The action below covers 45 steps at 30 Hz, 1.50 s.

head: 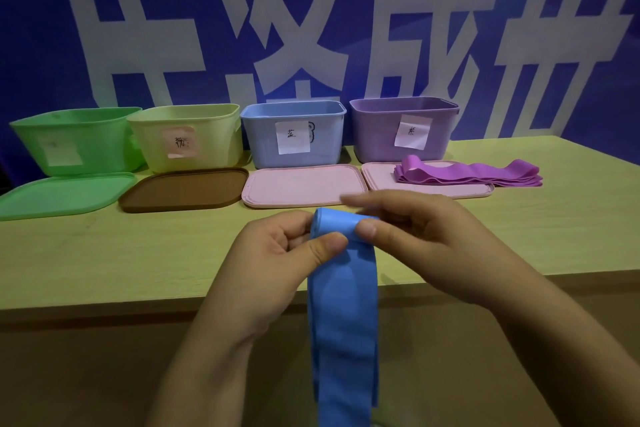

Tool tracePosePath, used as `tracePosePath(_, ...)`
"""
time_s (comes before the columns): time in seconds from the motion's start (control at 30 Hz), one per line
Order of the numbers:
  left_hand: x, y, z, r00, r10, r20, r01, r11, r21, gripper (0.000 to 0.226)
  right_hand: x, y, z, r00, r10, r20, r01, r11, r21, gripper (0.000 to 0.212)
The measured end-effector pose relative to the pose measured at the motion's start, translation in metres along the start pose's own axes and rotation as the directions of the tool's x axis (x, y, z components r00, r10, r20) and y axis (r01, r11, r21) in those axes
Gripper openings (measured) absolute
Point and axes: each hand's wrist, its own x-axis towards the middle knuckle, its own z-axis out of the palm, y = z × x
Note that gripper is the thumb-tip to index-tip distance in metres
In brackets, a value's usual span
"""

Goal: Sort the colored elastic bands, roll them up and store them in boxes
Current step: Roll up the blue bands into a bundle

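Two hands — left hand, right hand — pinching blue band, purple bands on pink lid

A blue elastic band hangs, its top rolled; purple bands lie stacked, perhaps five, before four open boxes.

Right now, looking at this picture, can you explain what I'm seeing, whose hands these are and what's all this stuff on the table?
This is one picture from a camera worn on a person's head, looking down at their own bare hands. The left hand and right hand pinch a blue elastic band, its top partly rolled, the rest hanging. On the table stand four open boxes: green, yellow, blue, purple, with lids in front. Purple bands lie on the rightmost lid.
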Motion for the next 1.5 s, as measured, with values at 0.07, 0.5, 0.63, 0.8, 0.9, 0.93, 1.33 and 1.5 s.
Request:
tracePosePath(0.07,0.000,0.000,0.000,1.000,0.007,0.011,-0.007,1.000,0.003,0.023,0.000,-0.003,0.002,1.000,-0.005,-0.014,0.003,0.994,-0.112,0.042)
tracePosePath(0.5,0.004,-0.004,-0.004,0.999,-0.042,0.014,0.037,0.970,0.239,0.029,0.003,0.008,0.005,0.945,-0.245,-0.217,0.174,0.938,-0.299,0.032)
tracePosePath(0.63,0.003,-0.006,0.004,0.999,-0.030,-0.027,0.037,0.948,0.318,0.025,0.006,0.008,0.006,0.914,-0.301,-0.272,0.199,0.918,-0.344,0.034)
tracePosePath(0.8,0.001,-0.004,0.010,0.997,0.023,-0.078,0.006,0.935,0.354,0.026,0.009,0.010,0.013,0.879,-0.355,-0.317,0.224,0.897,-0.381,0.040)
tracePosePath(0.9,0.001,-0.004,0.015,0.996,0.038,-0.084,-0.005,0.935,0.356,0.019,0.009,0.008,0.014,0.865,-0.379,-0.330,0.241,0.889,-0.390,0.037)
tracePosePath(0.93,0.001,-0.005,0.016,0.994,0.047,-0.096,-0.012,0.942,0.335,0.020,0.010,0.008,0.015,0.861,-0.385,-0.333,0.250,0.889,-0.384,0.036)
tracePosePath(1.33,0.006,-0.009,0.026,0.968,0.038,-0.249,0.029,0.965,0.262,0.016,0.008,0.008,0.011,0.901,-0.275,-0.336,0.185,0.943,-0.276,0.035)
tracePosePath(1.5,0.006,-0.010,0.023,0.975,0.023,-0.222,0.027,0.975,0.218,0.013,0.007,0.007,0.009,0.913,-0.248,-0.325,0.187,0.960,-0.209,0.033)
